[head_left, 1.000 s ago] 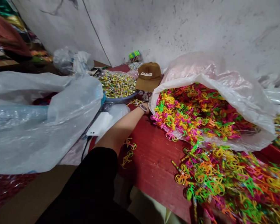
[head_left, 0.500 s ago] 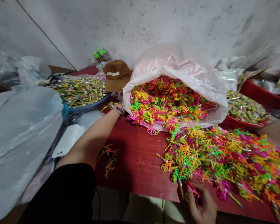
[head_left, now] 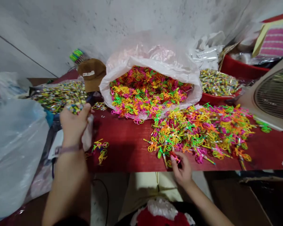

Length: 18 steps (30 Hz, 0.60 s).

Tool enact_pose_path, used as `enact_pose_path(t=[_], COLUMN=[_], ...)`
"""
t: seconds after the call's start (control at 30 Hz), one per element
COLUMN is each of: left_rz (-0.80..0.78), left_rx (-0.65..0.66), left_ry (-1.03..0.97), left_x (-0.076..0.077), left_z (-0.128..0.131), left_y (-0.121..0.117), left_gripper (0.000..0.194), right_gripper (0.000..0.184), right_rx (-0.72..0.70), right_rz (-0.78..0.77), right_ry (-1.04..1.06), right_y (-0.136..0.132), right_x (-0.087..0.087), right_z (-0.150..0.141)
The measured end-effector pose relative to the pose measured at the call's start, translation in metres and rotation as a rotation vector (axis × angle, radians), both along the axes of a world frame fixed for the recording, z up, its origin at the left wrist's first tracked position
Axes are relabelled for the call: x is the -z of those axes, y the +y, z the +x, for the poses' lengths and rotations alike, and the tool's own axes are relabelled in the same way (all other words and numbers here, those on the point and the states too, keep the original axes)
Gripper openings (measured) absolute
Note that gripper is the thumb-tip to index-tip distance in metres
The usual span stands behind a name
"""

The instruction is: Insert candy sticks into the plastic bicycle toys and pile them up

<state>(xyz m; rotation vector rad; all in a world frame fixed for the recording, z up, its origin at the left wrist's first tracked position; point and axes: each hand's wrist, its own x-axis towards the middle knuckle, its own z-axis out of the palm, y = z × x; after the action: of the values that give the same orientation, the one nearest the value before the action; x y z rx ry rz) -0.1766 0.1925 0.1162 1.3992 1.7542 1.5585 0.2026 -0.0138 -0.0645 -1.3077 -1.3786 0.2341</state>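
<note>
- Several small patterned sticks (head_left: 75,108) show at the left of the frame, between the thumb and fingers of the left hand (head_left: 73,124), which is curled around them.
- One pink-and-red plastic piece (head_left: 175,158), just below and right of the frame's centre, is pinched between the thumb and fingers of the right hand (head_left: 183,169), by the near edge of the red table (head_left: 127,150).
- A bright heap (head_left: 202,128) of bicycle-shaped pieces, with patterned sticks mixed in, spreads right of centre, just beyond the right hand.
- Behind it, across the upper middle, a whitish plastic bag (head_left: 196,91) lies on its side, mouth open, full of bicycle-shaped pieces.
- A few yellow pieces (head_left: 103,156) lie apart on the tabletop, lower left of centre.
- A pile of sticks (head_left: 54,94) fills the left, beyond the left hand; whether the two touch, one cannot tell.
- A brown cap (head_left: 94,72) sits upper left, between that pile and the bag.
- At the upper right, a red basin (head_left: 223,98) holds more sticks, near a beige fan (head_left: 247,102) at the right edge.
</note>
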Motion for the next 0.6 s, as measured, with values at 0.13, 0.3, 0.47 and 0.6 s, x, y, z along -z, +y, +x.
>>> enact_pose_path(t=[0.13, 0.3, 0.47, 0.6], left_rz=[-0.021, -0.191, -0.320, -0.324], left_rx=[0.122, 0.543, 0.776, 0.769], left_ry=[-0.085, -0.384, -0.406, -0.421], left_x=[0.033, 0.082, 0.091, 0.086], left_z=[0.085, 0.183, 0.228, 0.235], left_y=[-0.097, -0.181, -0.217, -0.228], left_gripper=[0.037, 0.034, 0.031, 0.032], right_gripper=[0.022, 0.041, 0.033, 0.025], right_rx=[0.010, -0.194, -0.390, -0.413], right_rz=[-0.110, -0.286, -0.424, -0.414], right_ry=[0.301, 0.788, 0.900, 0.878], right_y=[-0.001, -0.005, -0.014, -0.023], right_x=[-0.017, -0.060, -0.087, -0.091], right_z=[0.001, 0.002, 0.003, 0.001])
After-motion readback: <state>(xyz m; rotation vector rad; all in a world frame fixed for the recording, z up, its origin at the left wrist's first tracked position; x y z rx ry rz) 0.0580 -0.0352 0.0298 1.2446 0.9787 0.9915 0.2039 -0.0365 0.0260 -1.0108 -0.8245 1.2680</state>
